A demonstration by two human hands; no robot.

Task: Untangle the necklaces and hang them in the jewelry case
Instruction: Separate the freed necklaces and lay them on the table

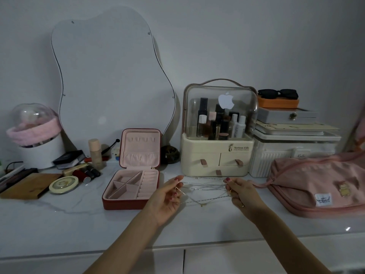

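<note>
Thin silver and gold necklaces (pixel 205 188) stretch in crossing strands between my two hands, just above the white counter. My left hand (pixel 167 196) pinches one end of the chains with curled fingers. My right hand (pixel 240 191) pinches the other end. A small pendant (pixel 202 204) hangs low from the lower strand. The red jewelry case (pixel 132 184) stands open to the left of my left hand, pink inside, with its lid (pixel 140 148) upright showing hooks and a gathered pocket. Its compartments look empty.
A cream cosmetics organizer (pixel 217 155) stands behind the necklaces. A pink bag (pixel 318 184) lies at the right, stacked boxes (pixel 292 139) behind it. Left of the case are lipsticks (pixel 87 173), a round tin (pixel 63 184), a wooden board (pixel 29 185) and a wavy mirror (pixel 110 76).
</note>
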